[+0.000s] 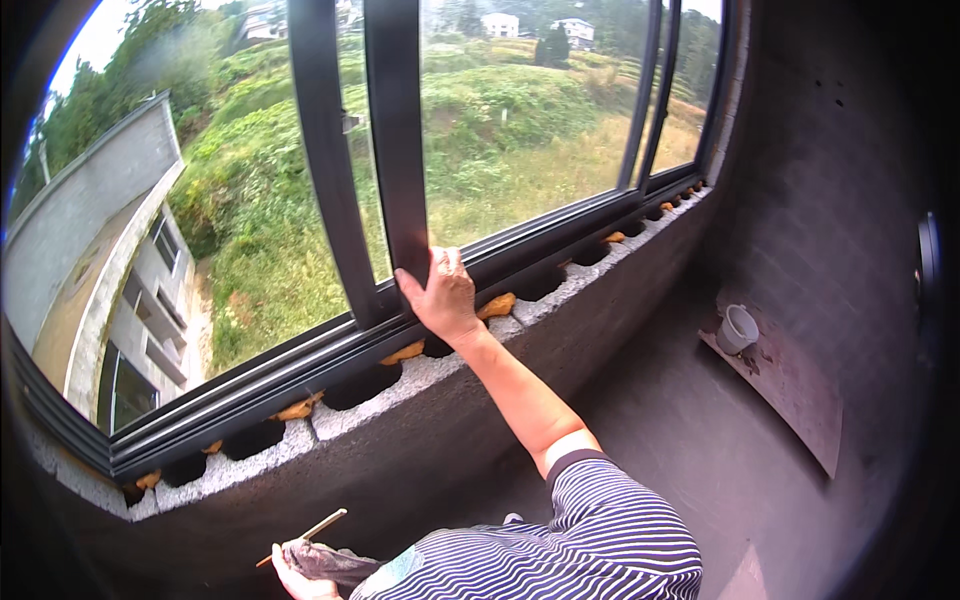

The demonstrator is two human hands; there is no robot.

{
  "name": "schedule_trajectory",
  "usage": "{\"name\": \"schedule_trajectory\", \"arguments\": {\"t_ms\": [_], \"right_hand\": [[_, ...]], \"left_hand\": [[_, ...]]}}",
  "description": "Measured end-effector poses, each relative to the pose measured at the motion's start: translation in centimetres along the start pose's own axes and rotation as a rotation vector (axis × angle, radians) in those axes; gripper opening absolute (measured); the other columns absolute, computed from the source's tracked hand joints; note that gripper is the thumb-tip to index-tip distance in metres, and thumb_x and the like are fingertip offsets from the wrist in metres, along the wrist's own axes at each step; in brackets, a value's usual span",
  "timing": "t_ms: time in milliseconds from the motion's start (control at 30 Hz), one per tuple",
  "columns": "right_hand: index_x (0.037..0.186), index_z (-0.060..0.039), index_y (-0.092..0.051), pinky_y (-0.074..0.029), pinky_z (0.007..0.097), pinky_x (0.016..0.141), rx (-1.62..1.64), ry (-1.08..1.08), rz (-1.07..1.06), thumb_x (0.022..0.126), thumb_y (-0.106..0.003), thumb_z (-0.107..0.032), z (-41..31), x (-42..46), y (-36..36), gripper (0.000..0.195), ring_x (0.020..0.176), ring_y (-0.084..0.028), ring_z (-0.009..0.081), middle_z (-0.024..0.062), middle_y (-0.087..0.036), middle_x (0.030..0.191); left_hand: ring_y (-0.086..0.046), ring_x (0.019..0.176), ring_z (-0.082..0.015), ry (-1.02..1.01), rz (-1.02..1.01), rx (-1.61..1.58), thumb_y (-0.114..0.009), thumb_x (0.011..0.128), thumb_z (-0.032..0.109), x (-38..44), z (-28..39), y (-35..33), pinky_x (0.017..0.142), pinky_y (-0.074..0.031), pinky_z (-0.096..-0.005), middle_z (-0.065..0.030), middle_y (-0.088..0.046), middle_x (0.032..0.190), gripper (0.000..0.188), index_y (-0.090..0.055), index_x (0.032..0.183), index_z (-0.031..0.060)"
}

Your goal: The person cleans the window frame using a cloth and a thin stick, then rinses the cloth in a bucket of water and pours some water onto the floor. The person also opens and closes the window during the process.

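Observation:
My right hand is at the bottom of a dark metal stile of a sliding window sash, thumb on its left side and fingers around its right edge. Below that hand runs the dark window track. Down at the lower left, my left hand holds a crumpled grey-brown cloth. A thin flat stick, perhaps a scraper, sticks out past the cloth from the same hand. Part of the left hand is cut off by the picture's bottom edge.
Hollow concrete blocks form the rough sill, with open cavities and lumps of orange foam along the frame. On the floor at right, a white bucket stands on a board. Outside lies a concrete building.

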State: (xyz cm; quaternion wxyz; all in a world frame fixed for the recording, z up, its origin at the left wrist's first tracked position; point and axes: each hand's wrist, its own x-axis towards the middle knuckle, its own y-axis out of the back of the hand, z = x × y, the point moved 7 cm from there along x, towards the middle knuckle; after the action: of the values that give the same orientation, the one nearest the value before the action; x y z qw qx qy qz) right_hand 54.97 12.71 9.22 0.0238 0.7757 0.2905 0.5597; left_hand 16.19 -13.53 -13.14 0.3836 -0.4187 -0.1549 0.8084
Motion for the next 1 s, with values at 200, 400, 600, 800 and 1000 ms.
{"name": "schedule_trajectory", "arguments": {"t_ms": [200, 400, 600, 800, 1000], "right_hand": [[0.1, 0.003, -0.054, -0.046, 0.0354, 0.063, 0.14, 0.071, 0.004, 0.08, -0.067, -0.02, -1.4, -0.7, -0.8, 0.033, 0.068, -0.052, 0.0245, 0.0129, -0.049, 0.083], [0.104, 0.0072, -0.051, -0.048, 0.0394, 0.074, 0.223, 0.03, -0.15, 0.078, -0.067, -0.02, -4.1, -1.6, -2.7, 0.04, 0.084, -0.056, 0.0372, 0.0212, -0.051, 0.092], [0.102, 0.0066, -0.051, -0.048, 0.0405, 0.071, 0.207, 0.131, -0.113, 0.078, -0.067, -0.016, -7.4, -2.5, -3.6, 0.036, 0.081, -0.056, 0.0371, 0.021, -0.051, 0.09], [0.101, 0.0086, -0.052, -0.046, 0.0411, 0.071, 0.321, 0.179, -0.175, 0.078, -0.064, -0.011, -12.4, -3.6, -4.9, 0.033, 0.079, -0.055, 0.0361, 0.0199, -0.05, 0.087], [0.102, 0.0083, -0.054, -0.045, 0.0383, 0.064, 0.374, 0.291, -0.226, 0.077, -0.063, -0.003, -17.0, -4.7, -6.3, 0.029, 0.071, -0.054, 0.0307, 0.0161, -0.051, 0.079]], "left_hand": [[-0.057, 0.052, -0.0228, -0.058, -0.093, -0.165, -0.044, 0.093, 0.034, 2.0, 0.0, -2.3, 0.049, -0.048, -0.0361, -0.0042, -0.057, 0.062, 0.034, -0.054, 0.071, 0.0107], [-0.056, 0.052, -0.0242, -0.082, -0.055, -0.202, -0.044, 0.093, 0.036, 2.4, 0.3, 0.2, 0.05, -0.048, -0.0379, -0.0051, -0.057, 0.062, 0.034, -0.054, 0.071, 0.0106], [-0.056, 0.053, -0.0246, -0.072, -0.012, -0.213, -0.044, 0.093, 0.035, 0.6, 0.6, -0.2, 0.051, -0.049, -0.0391, -0.0059, -0.058, 0.063, 0.033, -0.054, 0.072, 0.0106], [-0.059, 0.055, -0.0268, -0.073, -0.137, -0.305, -0.042, 0.094, 0.035, 1.5, 1.0, 1.0, 0.055, -0.051, -0.0405, -0.0088, -0.061, 0.066, 0.035, -0.054, 0.073, 0.0096], [-0.06, 0.06, -0.0268, -0.103, -0.07, -0.37, -0.046, 0.093, 0.029, 2.2, 1.5, 3.0, 0.059, -0.052, -0.0402, -0.0114, -0.062, 0.068, 0.03, -0.056, 0.074, 0.0071]]}}
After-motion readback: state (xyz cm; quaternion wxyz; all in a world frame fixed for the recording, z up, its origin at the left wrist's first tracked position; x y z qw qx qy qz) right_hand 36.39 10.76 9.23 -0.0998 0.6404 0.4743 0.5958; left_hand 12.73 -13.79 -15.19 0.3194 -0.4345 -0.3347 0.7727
